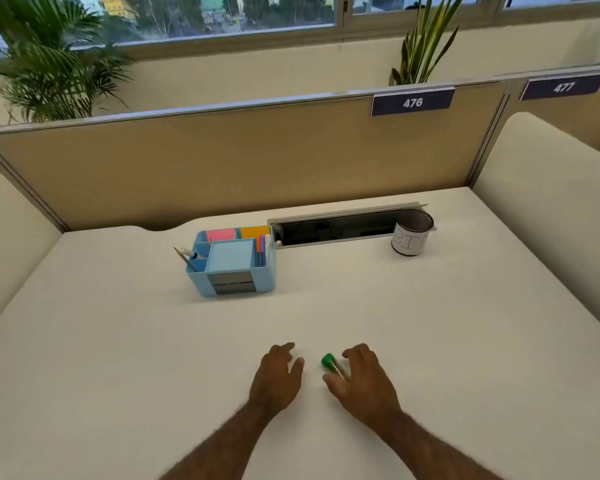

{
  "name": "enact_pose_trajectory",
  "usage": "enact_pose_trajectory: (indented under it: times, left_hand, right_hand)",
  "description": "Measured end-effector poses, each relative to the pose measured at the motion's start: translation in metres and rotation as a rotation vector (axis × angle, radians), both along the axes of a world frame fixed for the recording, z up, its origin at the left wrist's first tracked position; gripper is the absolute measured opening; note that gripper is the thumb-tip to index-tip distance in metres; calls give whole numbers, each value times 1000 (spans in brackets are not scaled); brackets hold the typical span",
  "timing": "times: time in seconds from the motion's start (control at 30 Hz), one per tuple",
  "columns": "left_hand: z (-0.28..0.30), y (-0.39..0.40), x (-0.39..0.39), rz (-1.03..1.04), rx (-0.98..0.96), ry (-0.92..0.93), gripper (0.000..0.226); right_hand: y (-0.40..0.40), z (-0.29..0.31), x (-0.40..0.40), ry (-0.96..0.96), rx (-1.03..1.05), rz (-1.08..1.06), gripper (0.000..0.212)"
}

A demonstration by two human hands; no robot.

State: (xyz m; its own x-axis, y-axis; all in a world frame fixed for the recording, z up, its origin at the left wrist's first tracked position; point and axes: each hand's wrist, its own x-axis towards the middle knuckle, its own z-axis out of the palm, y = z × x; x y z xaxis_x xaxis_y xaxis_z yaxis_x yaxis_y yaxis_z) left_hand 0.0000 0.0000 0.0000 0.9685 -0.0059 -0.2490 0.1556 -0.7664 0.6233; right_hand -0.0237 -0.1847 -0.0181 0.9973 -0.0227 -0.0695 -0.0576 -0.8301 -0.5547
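A small clear tube with a green cap (329, 362) lies on the white desk (153, 341) near the front, tilted with its cap pointing away from me. My right hand (361, 379) is cupped over it, thumb and fingers curled on either side of the tube's body. My left hand (278, 375) rests on the desk just left of the tube, fingers relaxed, holding nothing. A light blue desk organiser (236, 282) stands farther back with sticky notes, pens and a pencil in it.
A dark tin labelled BIN (411, 237) stands at the back right beside an open cable tray (336, 226). A tan partition (222, 161) closes the back of the desk; padded dividers flank both sides.
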Motion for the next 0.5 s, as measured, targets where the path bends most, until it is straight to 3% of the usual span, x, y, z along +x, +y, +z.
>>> enact_pose_trajectory:
  times: [0.13, 0.33, 0.5]
  left_hand:
    - [5, -10, 0, 38, -219, 128, 40]
    - [10, -20, 1, 86, -653, 275, 36]
    - [7, -26, 12, 282, -853, 295, 32]
  right_hand:
    - [2, -7, -7, 3, -71, 20, 26]
    - [19, -3, -6, 48, 326, -79, 13]
    - [26, 12, 11, 266, 585, -95, 17]
